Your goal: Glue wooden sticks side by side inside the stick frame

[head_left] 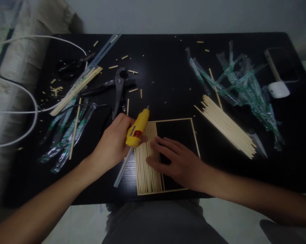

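Observation:
My left hand (113, 144) is closed round a yellow glue gun (138, 128), its nozzle pointing up and away, a clear glue stick (122, 169) trailing from its back. My right hand (177, 162) lies flat, fingers spread, pressing on a row of thin wooden sticks (146, 166) laid side by side inside a square stick frame (193, 132) on the black table (165, 78). The row fills the frame's left part; the right part shows bare table.
A loose bundle of sticks (228, 127) lies right of the frame, with plastic wrappers (242, 84) behind it. Black pliers (118, 88), scissors (71, 66), more sticks (75, 89), wrappers and cut stubs lie at left. White cables (33, 108) cross the left edge. A phone (282, 66) and white charger (278, 89) sit far right.

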The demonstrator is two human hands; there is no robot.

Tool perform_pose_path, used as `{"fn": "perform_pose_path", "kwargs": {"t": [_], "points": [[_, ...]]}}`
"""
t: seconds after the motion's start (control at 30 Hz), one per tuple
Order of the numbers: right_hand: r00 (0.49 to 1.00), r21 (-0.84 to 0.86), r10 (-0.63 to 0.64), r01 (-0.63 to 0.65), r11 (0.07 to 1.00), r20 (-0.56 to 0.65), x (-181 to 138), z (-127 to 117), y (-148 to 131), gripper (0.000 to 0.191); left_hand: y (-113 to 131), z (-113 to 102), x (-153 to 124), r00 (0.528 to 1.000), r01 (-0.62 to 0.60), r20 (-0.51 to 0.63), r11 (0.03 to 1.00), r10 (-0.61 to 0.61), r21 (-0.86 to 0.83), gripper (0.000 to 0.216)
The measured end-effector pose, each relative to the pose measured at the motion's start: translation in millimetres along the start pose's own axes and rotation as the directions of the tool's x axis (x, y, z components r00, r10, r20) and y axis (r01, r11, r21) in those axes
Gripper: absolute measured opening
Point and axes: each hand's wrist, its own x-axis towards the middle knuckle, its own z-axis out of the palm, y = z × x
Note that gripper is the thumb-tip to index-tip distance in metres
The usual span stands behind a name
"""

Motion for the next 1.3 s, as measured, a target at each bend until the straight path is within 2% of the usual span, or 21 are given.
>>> {"fn": "perform_pose_path", "kwargs": {"t": [0.23, 0.37, 0.47, 0.67, 0.87, 1.07, 1.3], "points": [[1.0, -0.031, 0.016, -0.016, 0.999, 0.0, -0.3, 1.1, -4.0, 0.04, -1.8, -0.2, -1.3, 1.0, 0.007, 0.012, 1.0, -0.007, 0.019, 0.026], [0.999, 0.008, 0.032, -0.032, 0.999, -0.014, 0.8, 1.0, -5.2, 0.041, -3.1, 1.0, -2.2, 1.0, 0.009, 0.015, 1.0, -0.009, 0.02, 0.025], [0.998, 0.046, 0.057, -0.056, 0.997, -0.024, 2.7, -0.1, -6.7, 0.028, -3.5, 1.6, -2.8, 1.0, 0.01, 0.017, 1.0, -0.011, 0.017, 0.021], [0.99, 0.057, 0.139, -0.137, 0.989, -0.039, 8.4, 1.6, -21.3, 0.041, -4.9, 3.5, -3.0, 1.0, 0.005, -0.001, 1.0, -0.005, 0.017, 0.021], [0.963, 0.051, 0.263, -0.26, 0.964, -0.052, 9.5, 7.2, -37.3, 0.027, -6.3, 8.3, -2.4, 0.999, 0.036, 0.001, 0.999, -0.037, 0.016, 0.022], [0.958, 0.075, 0.281, -0.276, 0.958, -0.064, 5.7, 10.5, -36.4, 0.031, -7.1, 12.2, -1.3, 0.998, 0.062, -0.002, 0.995, -0.062, 0.072, 0.018], [0.955, 0.069, 0.292, -0.288, 0.955, -0.06, 0.5, 15.9, -36.3, 0.035, -11.4, 14.5, -0.1, 1.0, 0.014, 0.008, 0.995, -0.015, 0.095, 0.02]]}}
